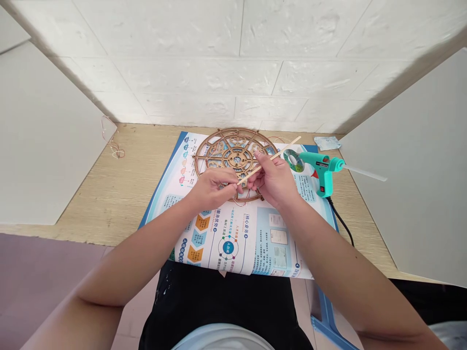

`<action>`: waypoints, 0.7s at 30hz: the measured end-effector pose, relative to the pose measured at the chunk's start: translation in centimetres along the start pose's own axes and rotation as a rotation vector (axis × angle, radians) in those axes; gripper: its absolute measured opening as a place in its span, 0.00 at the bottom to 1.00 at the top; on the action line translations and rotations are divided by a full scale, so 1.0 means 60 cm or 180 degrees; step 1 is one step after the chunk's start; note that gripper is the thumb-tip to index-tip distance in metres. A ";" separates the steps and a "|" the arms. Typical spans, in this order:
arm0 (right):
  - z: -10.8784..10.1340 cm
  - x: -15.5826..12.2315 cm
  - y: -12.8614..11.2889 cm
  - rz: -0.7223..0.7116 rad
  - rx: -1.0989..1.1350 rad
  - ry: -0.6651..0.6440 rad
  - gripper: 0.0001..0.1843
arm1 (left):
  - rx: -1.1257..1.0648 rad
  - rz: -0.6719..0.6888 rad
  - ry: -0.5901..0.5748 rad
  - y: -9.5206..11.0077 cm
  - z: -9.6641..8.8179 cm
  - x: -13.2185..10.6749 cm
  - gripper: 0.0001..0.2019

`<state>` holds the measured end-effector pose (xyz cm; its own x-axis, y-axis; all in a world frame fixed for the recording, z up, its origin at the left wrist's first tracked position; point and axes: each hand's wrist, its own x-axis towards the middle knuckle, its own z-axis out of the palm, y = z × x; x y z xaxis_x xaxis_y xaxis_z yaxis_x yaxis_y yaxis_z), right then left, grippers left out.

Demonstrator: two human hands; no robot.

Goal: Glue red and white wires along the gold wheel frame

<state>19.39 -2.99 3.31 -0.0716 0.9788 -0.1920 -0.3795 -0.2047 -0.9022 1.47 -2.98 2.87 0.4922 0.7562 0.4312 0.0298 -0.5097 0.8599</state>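
Observation:
A thin, pale wooden stick (290,146) slants up to the right across both hands. My right hand (275,177) is closed around its middle, with the thumb lying along it. At the stick's lower end, my left hand (216,187) pinches the tip between thumb and fingers. Beneath my hands lies a round brown openwork frame (204,150) with a ring, spokes and scrollwork; fine wires run over it. Part of its near side is hidden by my hands.
A turquoise glue gun (324,174) with a clear glue stick and black cord lies right of the frame, beside a printed disc (294,161). A printed poster (237,243) covers the desk (120,194). A small white packet (327,142) and loose wires (116,150) lie farther out.

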 end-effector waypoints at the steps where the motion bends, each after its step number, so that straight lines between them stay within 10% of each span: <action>1: 0.001 0.000 0.001 0.0023 0.0014 -0.0015 0.27 | -0.0037 -0.0005 0.0026 -0.001 0.001 0.000 0.14; 21: -0.005 0.005 -0.008 0.0319 0.0327 -0.0034 0.28 | -0.0589 -0.0016 0.0618 -0.007 -0.004 0.001 0.11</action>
<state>19.81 -2.57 3.56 -0.1234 0.9536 -0.2746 -0.4624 -0.3001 -0.8343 1.27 -2.62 2.58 0.3159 0.8321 0.4558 -0.1366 -0.4355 0.8898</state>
